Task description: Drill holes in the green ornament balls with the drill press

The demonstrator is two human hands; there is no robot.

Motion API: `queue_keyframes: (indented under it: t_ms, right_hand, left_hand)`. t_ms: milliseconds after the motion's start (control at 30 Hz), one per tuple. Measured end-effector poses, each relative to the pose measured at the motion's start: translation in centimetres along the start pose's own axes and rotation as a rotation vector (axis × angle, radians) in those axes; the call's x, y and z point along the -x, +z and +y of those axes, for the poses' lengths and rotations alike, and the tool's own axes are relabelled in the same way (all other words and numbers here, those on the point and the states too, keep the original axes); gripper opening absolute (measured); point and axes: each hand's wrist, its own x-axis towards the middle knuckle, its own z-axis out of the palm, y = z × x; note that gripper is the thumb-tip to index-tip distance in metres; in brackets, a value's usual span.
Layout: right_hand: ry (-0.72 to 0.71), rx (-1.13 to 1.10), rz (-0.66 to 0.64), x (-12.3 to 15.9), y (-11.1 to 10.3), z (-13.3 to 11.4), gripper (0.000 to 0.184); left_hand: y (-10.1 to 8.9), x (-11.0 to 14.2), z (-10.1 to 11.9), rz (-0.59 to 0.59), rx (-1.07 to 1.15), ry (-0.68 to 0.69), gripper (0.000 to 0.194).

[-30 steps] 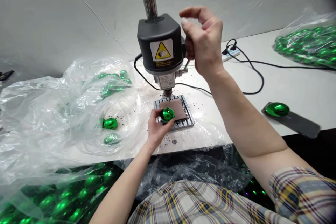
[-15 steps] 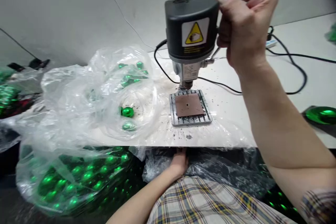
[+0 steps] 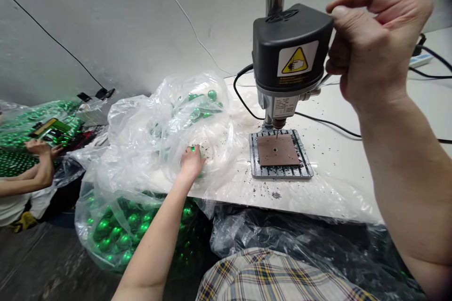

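My left hand is closed over a shiny green ball in the mouth of a clear plastic bag on the table; the palm hides most of the ball. My right hand is raised beside the black motor housing of a small drill press. Its fingers curl round the press's lever, whose end is hidden in the fist. Under the drill bit, a brown square pad with a small hole lies on the slotted metal base. The bit's tip is close to the pad.
Loose green balls lie in clear plastic on the white table. Below its edge hangs a bag of green balls. Dark shavings dot the tabletop. A black cable runs behind. Another person's hands work at far left.
My left hand has come up from below the table edge and reached left to the green balls in the bag. My right hand stays at the lever. The view has swung left.
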Motion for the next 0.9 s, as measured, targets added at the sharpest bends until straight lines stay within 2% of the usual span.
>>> queue_keyframes:
  t_ms: [67,133,200,267,300,367,467,533,567,633,733,900]
  right_hand:
    - [0.035,0.016,0.005,0.0,0.1,-0.3,0.027]
    - [0.056,0.030,0.023,0.0,0.2,-0.5,0.030]
    - [0.067,0.026,0.032,0.0,0.3,-0.6,0.030]
    - [0.071,0.005,0.029,0.0,0.3,-0.6,0.031]
    - [0.069,-0.001,0.032,-0.1,0.4,-0.5,0.031]
    - [0.056,-0.005,0.045,-0.1,0.4,-0.5,0.031]
    - [0.031,-0.004,0.035,-0.1,0.4,-0.3,0.023]
    - [0.023,0.023,0.010,-0.1,0.2,-0.2,0.012]
    - [0.030,0.045,-0.001,-0.1,0.1,-0.2,0.008]
    - [0.071,0.097,-0.027,-0.2,-0.1,-0.2,0.015]
    - [0.138,0.137,-0.070,0.0,-0.3,-0.6,0.023]
    - [0.160,0.112,-0.060,0.4,-0.2,-1.3,0.012]
  left_hand:
    - [0.9,-1.9,-1.3,-0.045,-0.090,-0.028,0.039]
    - [1.3,-2.6,-1.8,-0.017,0.022,0.031,0.039]
    - [1.2,-2.3,-1.3,0.079,0.311,0.090,0.044]
    - [0.8,-1.3,0.2,0.126,0.729,0.118,0.051]
    - [0.5,-0.7,1.2,0.098,0.955,0.117,0.054]
    - [0.2,0.5,3.5,-0.068,1.361,0.094,0.056]
    - [0.4,1.6,6.9,-0.373,1.704,0.025,0.053]
    - [1.0,1.8,8.8,-0.468,1.767,-0.008,0.049]
    - [1.5,1.8,9.5,-0.470,1.764,-0.015,0.048]
    - [2.4,1.5,10.8,-0.419,1.700,0.005,0.048]
    - [3.6,1.0,12.4,-0.337,1.537,0.108,0.054]
    - [4.5,0.1,14.3,-0.354,1.408,0.232,0.062]
